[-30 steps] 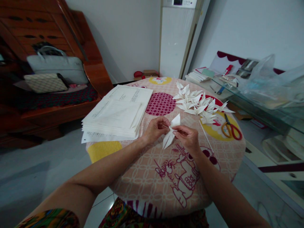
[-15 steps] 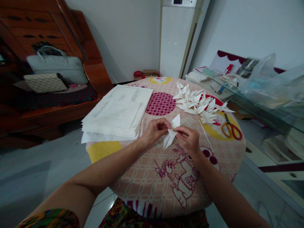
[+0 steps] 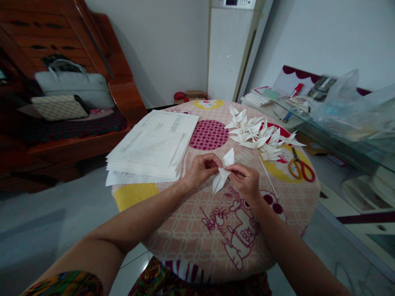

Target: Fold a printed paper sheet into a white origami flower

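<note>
A folded white paper piece (image 3: 221, 181) with pointed ends is held between both hands over the round table. My left hand (image 3: 203, 167) pinches its left side with thumb and forefinger. On the opposite side, my right hand (image 3: 246, 181) pinches it near the middle. One tip points up and away, the other down toward me. Beyond my right hand lies a cluster of folded paper cranes (image 3: 256, 131), overlapping each other. A stack of printed paper sheets (image 3: 148, 144) rests to the left of my left hand.
Orange-handled scissors (image 3: 300, 166) lie at the table's right side, near a thin white stick (image 3: 268, 176). A patterned cloth (image 3: 185, 234) covers the table. A glass-topped stand (image 3: 333, 139) with a plastic bag stands to the right, a wooden bench (image 3: 77, 144) with bags to the left.
</note>
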